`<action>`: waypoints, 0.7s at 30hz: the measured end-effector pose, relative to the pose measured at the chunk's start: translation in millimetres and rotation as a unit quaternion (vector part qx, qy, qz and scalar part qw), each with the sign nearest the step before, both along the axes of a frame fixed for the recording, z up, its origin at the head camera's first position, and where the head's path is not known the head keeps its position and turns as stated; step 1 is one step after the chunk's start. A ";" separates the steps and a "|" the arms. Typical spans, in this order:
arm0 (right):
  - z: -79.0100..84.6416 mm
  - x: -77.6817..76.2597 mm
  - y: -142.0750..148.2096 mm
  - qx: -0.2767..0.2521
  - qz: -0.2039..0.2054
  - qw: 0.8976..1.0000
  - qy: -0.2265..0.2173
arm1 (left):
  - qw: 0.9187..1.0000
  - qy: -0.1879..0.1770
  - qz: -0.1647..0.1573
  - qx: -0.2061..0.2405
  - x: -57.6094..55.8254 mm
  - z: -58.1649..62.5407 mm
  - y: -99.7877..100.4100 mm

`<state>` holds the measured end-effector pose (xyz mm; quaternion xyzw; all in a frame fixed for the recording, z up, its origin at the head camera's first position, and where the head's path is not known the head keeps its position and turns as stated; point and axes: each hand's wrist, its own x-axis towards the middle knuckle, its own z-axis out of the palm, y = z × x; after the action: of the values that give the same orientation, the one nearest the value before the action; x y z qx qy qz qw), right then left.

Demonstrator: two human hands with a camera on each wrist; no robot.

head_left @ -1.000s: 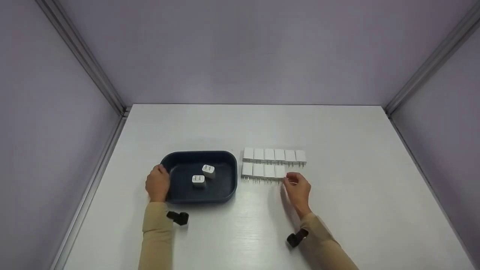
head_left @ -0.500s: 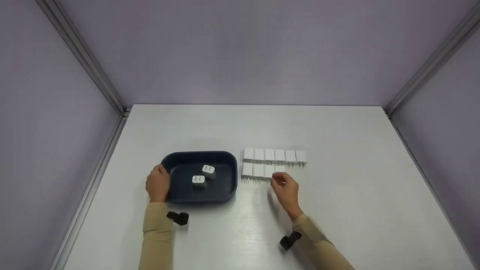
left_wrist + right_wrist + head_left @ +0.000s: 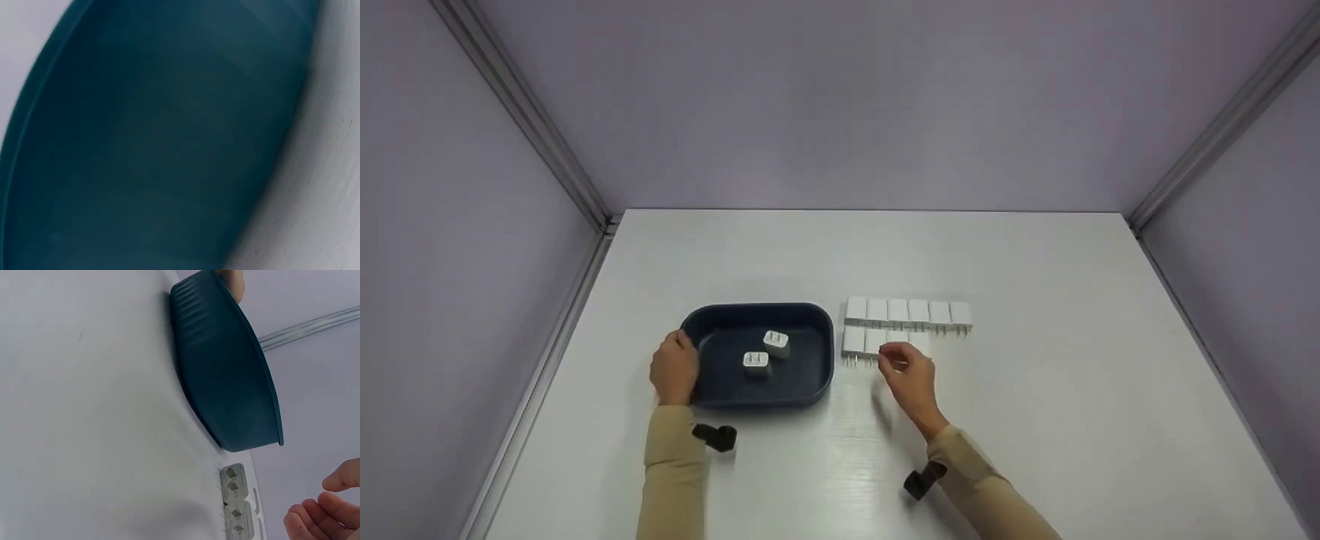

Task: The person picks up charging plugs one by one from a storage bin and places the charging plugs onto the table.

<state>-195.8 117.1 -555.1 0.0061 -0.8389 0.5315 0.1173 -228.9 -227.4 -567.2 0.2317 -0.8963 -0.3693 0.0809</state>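
At the left side of a dark blue tray (image 3: 810, 384), my left hand (image 3: 675, 367) grips the rim with curled fingers. Two white charger plugs (image 3: 756, 364) stand inside with their prongs up. Right of the tray lie two rows of the same plugs: a back row (image 3: 877, 309) and a shorter front row (image 3: 853, 340), prongs toward me. My right hand (image 3: 911, 379) hovers at the front row and partly covers its right half. In the right wrist view, the thumb (image 3: 344, 476) and loosely bent fingers stand apart, holding nothing. The left wrist view shows only the tray wall (image 3: 157, 135) and tabletop.
The white table (image 3: 1035, 285) runs back to a pale wall (image 3: 840, 105), with side walls left and right. Black wrist cameras (image 3: 715, 436) sit on both sleeves. In the right wrist view, two plug ends (image 3: 233, 481) stand close beside the tray's corner.
My right hand has slid left along the front row, from its right end toward its middle. The left hand, tray and plugs have stayed in place.
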 end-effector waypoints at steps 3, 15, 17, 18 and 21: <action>1.9 -0.1 -8.6 -0.006 0.015 1.000 0.011 | 1.000 -0.001 0.000 0.001 -0.2 -0.3 -0.3; 11.9 5.8 -45.2 -0.030 0.084 0.995 0.032 | 1.000 -0.005 0.005 -0.007 -0.1 -0.2 0.0; 13.2 6.8 -49.3 -0.028 0.090 0.995 0.029 | 1.000 -0.001 0.009 -0.009 -0.2 -0.1 0.2; 13.5 7.2 -51.1 -0.027 0.094 0.995 0.031 | 1.000 0.000 0.010 -0.010 -0.2 0.1 0.3; 14.2 7.9 -55.3 -0.027 0.104 0.994 0.027 | 1.000 0.003 0.012 -0.011 -0.8 0.2 0.9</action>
<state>-187.9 61.7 -540.9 0.1041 -0.8158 0.5627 0.0841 -229.7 -226.5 -567.0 0.2410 -0.8971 -0.3592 0.0902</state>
